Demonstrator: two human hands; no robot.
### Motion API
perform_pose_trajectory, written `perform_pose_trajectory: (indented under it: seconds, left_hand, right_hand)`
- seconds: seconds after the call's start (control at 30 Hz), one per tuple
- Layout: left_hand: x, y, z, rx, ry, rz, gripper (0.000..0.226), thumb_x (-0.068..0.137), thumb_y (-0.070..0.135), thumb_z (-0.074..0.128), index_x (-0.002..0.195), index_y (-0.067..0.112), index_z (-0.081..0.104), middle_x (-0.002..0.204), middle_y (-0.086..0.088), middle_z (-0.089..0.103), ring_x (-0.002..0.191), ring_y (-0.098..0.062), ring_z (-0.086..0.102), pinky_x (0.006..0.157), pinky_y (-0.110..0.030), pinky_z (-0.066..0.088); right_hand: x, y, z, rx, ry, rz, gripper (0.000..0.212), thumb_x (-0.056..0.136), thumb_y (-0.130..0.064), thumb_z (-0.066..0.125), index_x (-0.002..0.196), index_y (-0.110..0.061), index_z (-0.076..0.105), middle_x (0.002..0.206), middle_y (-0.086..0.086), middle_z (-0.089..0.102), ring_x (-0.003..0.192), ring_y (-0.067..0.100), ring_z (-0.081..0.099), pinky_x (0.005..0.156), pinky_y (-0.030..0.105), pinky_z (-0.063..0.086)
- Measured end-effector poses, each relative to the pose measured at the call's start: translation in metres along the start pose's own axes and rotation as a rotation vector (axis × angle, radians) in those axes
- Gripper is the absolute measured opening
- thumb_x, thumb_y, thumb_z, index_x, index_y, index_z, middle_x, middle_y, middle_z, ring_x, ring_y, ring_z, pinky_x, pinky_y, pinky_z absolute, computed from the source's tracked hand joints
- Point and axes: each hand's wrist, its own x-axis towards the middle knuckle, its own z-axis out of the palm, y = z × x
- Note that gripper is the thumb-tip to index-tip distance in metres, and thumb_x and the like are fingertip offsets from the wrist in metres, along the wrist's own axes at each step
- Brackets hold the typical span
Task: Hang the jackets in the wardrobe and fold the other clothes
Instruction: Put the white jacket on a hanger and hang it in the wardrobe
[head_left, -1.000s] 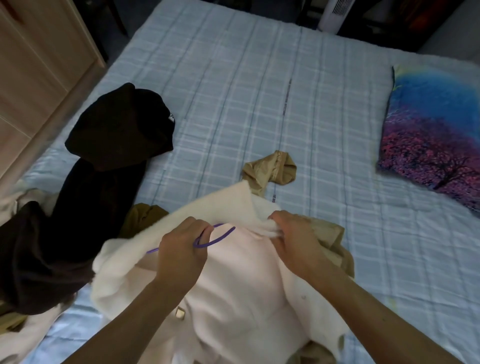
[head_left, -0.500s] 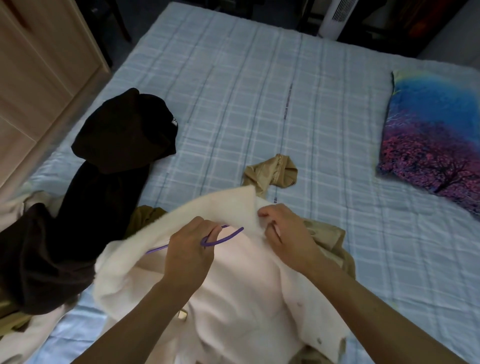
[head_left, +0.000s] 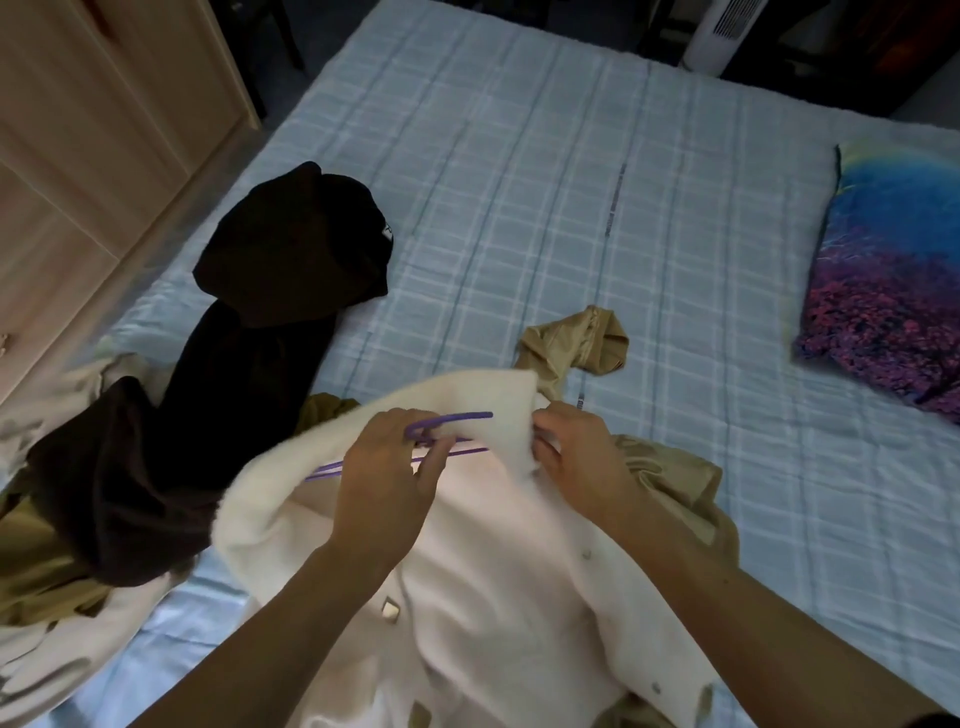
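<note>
Bed (head_left: 519, 171): one cream jacket (head_left: 483, 571), one black garment (head_left: 249, 332), one pillow (head_left: 893, 280).
Left hand (head_left: 387, 483): grips one purple hanger (head_left: 447, 422).
Right hand (head_left: 582, 457): pinches jacket collar.

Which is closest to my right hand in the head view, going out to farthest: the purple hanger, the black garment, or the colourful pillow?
From the right hand:
1. Purple hanger, just to its left, gripped by the left hand.
2. Colourful pillow, far right on the bed.
3. Black garment, across on the left, seemingly a little farther.
</note>
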Motion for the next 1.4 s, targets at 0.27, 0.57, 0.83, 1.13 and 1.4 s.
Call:
perform_pose_trajectory:
  seconds: [0.27,0.57,0.83,1.13,1.4]
  left_hand:
    - [-0.022,-0.053,-0.062,0.477,0.065,0.047,0.043,0.077,0.037,0.069,0.114,0.017,0.067,0.115,-0.002,0.062,0.106,-0.031,0.052,0.083,-0.045,0.04]
    - [-0.036,-0.12,-0.095,0.524,-0.264,-0.599,0.057,0.082,0.043,0.073,0.126,0.017,0.049,0.113,-0.01,0.064,0.103,-0.034,0.062,0.085,-0.044,0.051]
    - [-0.033,-0.122,-0.085,0.376,-0.057,-0.46,0.025,0.085,0.018,0.072,0.101,0.002,0.061,0.091,-0.017,0.063,0.082,-0.041,0.063,0.068,-0.039,0.043]
    - [-0.053,-0.052,-0.067,0.274,-0.021,-0.238,0.017,0.071,0.011,0.076,0.076,0.004,0.06,0.07,-0.017,0.062,0.057,-0.039,0.059,0.052,-0.041,0.051]
    - [-0.063,-0.036,-0.053,0.156,-0.054,-0.156,0.01,0.083,0.01,0.066,0.083,0.012,0.056,0.08,-0.004,0.058,0.069,-0.023,0.051,0.061,-0.035,0.045]
  right_hand:
    - [-0.003,-0.003,0.008,-0.035,0.13,-0.001,0.012,0.071,0.012,0.071,0.072,0.001,0.065,0.071,0.012,0.063,0.072,0.032,0.058,0.065,0.035,0.04]
    - [-0.01,-0.01,0.011,-0.06,0.171,0.008,0.017,0.07,0.018,0.072,0.077,0.004,0.066,0.072,0.017,0.064,0.068,0.035,0.06,0.065,0.044,0.05]
    - [-0.014,-0.016,0.013,-0.064,0.194,0.051,0.015,0.073,0.016,0.071,0.076,0.003,0.066,0.071,0.014,0.063,0.067,0.034,0.059,0.065,0.041,0.048]
    - [-0.03,-0.057,0.032,0.074,0.202,0.101,0.016,0.071,0.009,0.075,0.071,-0.003,0.065,0.066,0.009,0.062,0.061,0.026,0.058,0.059,0.031,0.041]
    - [-0.045,-0.045,0.021,0.247,0.361,0.226,0.022,0.074,0.009,0.073,0.076,-0.012,0.066,0.071,-0.002,0.065,0.072,0.006,0.059,0.065,0.009,0.039]
